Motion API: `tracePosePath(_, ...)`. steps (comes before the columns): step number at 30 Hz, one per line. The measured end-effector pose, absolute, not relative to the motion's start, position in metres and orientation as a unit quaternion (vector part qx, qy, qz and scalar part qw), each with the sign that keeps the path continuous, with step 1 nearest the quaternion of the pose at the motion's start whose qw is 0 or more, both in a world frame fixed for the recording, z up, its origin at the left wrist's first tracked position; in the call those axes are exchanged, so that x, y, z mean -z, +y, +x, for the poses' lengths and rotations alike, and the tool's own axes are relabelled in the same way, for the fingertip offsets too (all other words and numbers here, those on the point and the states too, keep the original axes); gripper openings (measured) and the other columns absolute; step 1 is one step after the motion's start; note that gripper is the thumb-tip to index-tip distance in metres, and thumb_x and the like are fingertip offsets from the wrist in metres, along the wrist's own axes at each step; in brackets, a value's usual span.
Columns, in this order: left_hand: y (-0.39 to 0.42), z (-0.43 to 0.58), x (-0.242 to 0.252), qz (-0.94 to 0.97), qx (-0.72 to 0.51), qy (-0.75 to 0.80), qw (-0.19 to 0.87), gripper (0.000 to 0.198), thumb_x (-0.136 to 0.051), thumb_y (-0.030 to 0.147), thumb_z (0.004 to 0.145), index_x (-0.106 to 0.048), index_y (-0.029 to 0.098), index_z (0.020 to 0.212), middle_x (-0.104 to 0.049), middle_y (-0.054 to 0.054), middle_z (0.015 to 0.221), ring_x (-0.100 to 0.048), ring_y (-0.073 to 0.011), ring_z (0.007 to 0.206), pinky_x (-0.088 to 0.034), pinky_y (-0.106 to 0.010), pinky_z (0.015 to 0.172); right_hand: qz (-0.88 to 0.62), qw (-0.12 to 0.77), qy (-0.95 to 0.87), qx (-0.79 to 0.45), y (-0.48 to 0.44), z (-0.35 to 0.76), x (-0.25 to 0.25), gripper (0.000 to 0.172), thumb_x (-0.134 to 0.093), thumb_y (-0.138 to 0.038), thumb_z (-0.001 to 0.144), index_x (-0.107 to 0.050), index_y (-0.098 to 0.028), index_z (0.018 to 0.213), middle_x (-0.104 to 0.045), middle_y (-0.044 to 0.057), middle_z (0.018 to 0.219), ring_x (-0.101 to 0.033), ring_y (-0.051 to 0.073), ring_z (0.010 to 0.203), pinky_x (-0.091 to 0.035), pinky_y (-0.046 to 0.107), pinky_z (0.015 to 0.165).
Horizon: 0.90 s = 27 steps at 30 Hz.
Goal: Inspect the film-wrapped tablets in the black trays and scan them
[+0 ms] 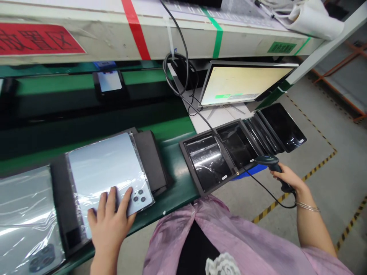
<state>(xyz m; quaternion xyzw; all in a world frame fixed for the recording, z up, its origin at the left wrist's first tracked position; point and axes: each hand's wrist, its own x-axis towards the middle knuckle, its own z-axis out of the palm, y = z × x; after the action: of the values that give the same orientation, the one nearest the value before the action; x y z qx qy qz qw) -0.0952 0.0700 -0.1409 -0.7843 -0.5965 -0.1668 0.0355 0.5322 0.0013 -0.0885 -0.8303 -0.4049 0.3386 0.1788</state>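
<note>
My left hand (110, 219) lies with spread fingers on a silver-blue tablet (106, 164) in clear film, beside its camera cluster. The tablet rests on dark foam trays (150, 156). Another film-wrapped tablet (25, 214) lies to its left. In my right hand (286, 177) is a black barcode scanner (269, 160), gripped by its handle, with its cable hanging down. The scanner head is at the front edge of a dark foam tray (197, 183), which holds a black screen (208, 160) with a small white label. To the right stands a leaning row of dark tablets (286, 126).
A monitor (243, 86) stands behind the foam tray, and a looped black cable (186, 68) hangs in front of it. A shelf edge (100, 42) crosses above the green bench (179, 164). Farther back lies a device with a lit screen (109, 81).
</note>
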Motion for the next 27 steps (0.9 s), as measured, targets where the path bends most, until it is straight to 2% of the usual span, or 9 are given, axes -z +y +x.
tracePosePath(5, 0.070, -0.094, 0.139, -0.792, 0.162, -0.587, 0.054, 0.074, -0.057, 0.024, 0.085, -0.019, 0.033, 0.148, -0.016, -0.013, 0.156, -0.015, -0.0361, 0.143, -0.013, -0.063, 0.113, -0.813, 0.212, -0.383, -0.385, 0.007, 0.504, 0.080, 0.036, -0.064, -0.046, 0.068, -0.052, -0.017, 0.087, -0.064, 0.005, 0.064, -0.060, 0.020, 0.058, -0.049, 0.032, 0.056)
tracePosePath(9, 0.068, -0.091, 0.131, -0.772, 0.111, -0.626, 0.003, 0.055, -0.051, 0.024, 0.086, -0.044, 0.023, 0.140, -0.024, -0.018, 0.153, -0.017, -0.0387, 0.142, -0.016, -0.066, 0.110, -0.733, 0.254, -0.398, -0.490, 0.032, 0.430, 0.083, 0.047, -0.067, -0.053, 0.068, -0.055, -0.016, 0.095, -0.065, 0.004, 0.068, -0.061, 0.019, 0.061, -0.050, 0.031, 0.057)
tracePosePath(12, 0.064, -0.095, 0.118, -0.771, 0.113, -0.622, -0.082, 0.055, -0.055, 0.036, 0.085, -0.047, 0.022, 0.137, -0.028, -0.018, 0.152, -0.020, -0.0400, 0.141, -0.021, -0.069, 0.107, -0.654, 0.285, -0.424, -0.558, 0.060, 0.352, 0.096, 0.053, -0.066, -0.054, 0.070, -0.055, -0.014, 0.103, -0.065, 0.005, 0.073, -0.062, 0.019, 0.062, -0.051, 0.032, 0.060)
tracePosePath(14, 0.061, -0.108, 0.106, -0.763, 0.162, -0.611, -0.138, 0.061, -0.056, 0.046, 0.084, -0.043, 0.022, 0.138, -0.033, -0.017, 0.150, -0.025, -0.0360, 0.140, -0.026, -0.062, 0.108, -0.629, 0.276, -0.454, -0.568, 0.077, 0.301, 0.109, 0.051, -0.064, -0.054, 0.072, -0.055, -0.015, 0.103, -0.066, 0.006, 0.076, -0.063, 0.020, 0.065, -0.052, 0.033, 0.061)
tracePosePath(17, 0.054, -0.149, 0.092, -0.672, 0.276, -0.676, -0.122, 0.057, -0.050, 0.048, 0.087, -0.045, 0.016, 0.134, -0.047, -0.017, 0.140, -0.040, -0.0289, 0.133, -0.033, -0.047, 0.110, -0.626, 0.252, -0.493, -0.549, 0.098, 0.237, 0.134, 0.044, -0.061, -0.051, 0.073, -0.053, -0.018, 0.101, -0.066, 0.006, 0.081, -0.065, 0.021, 0.069, -0.053, 0.034, 0.064)
tracePosePath(20, 0.046, -0.211, 0.088, -0.519, 0.296, -0.801, -0.032, 0.061, -0.046, 0.048, 0.085, -0.048, 0.006, 0.128, -0.055, -0.023, 0.127, -0.051, -0.0331, 0.122, -0.037, -0.048, 0.105, -0.662, 0.232, -0.524, -0.484, 0.114, 0.195, 0.160, 0.036, -0.059, -0.047, 0.071, -0.051, -0.020, 0.093, -0.064, 0.005, 0.073, -0.065, 0.025, 0.069, -0.051, 0.040, 0.070)
tracePosePath(22, 0.040, -0.253, 0.092, -0.448, 0.252, -0.858, -0.013, 0.069, -0.046, 0.048, 0.081, -0.047, -0.003, 0.126, -0.055, -0.029, 0.122, -0.050, -0.0388, 0.120, -0.037, -0.052, 0.104, -0.688, 0.227, -0.537, -0.433, 0.122, 0.175, 0.176, 0.032, -0.059, -0.043, 0.068, -0.050, -0.021, 0.090, -0.064, 0.007, 0.075, -0.065, 0.029, 0.078, -0.049, 0.042, 0.077)
tracePosePath(24, 0.034, -0.288, 0.098, -0.409, 0.220, -0.885, -0.037, 0.074, -0.049, 0.048, 0.077, -0.045, -0.007, 0.127, -0.051, -0.032, 0.122, -0.047, -0.0414, 0.122, -0.037, -0.053, 0.104, -0.708, 0.224, -0.542, -0.394, 0.127, 0.157, 0.190, 0.031, -0.057, -0.038, 0.066, -0.050, -0.021, 0.091, -0.065, 0.010, 0.082, -0.064, 0.032, 0.089, -0.047, 0.043, 0.080)
tracePosePath(27, 0.029, -0.320, 0.107, -0.368, 0.239, -0.893, -0.103, 0.079, -0.056, 0.053, 0.073, -0.043, 0.001, 0.132, -0.041, -0.027, 0.129, -0.049, -0.0371, 0.121, -0.041, -0.048, 0.102, -0.735, 0.216, -0.534, -0.357, 0.128, 0.137, 0.203, 0.036, -0.051, -0.038, 0.067, -0.050, -0.019, 0.098, -0.066, 0.015, 0.089, -0.063, 0.033, 0.092, -0.048, 0.043, 0.079)
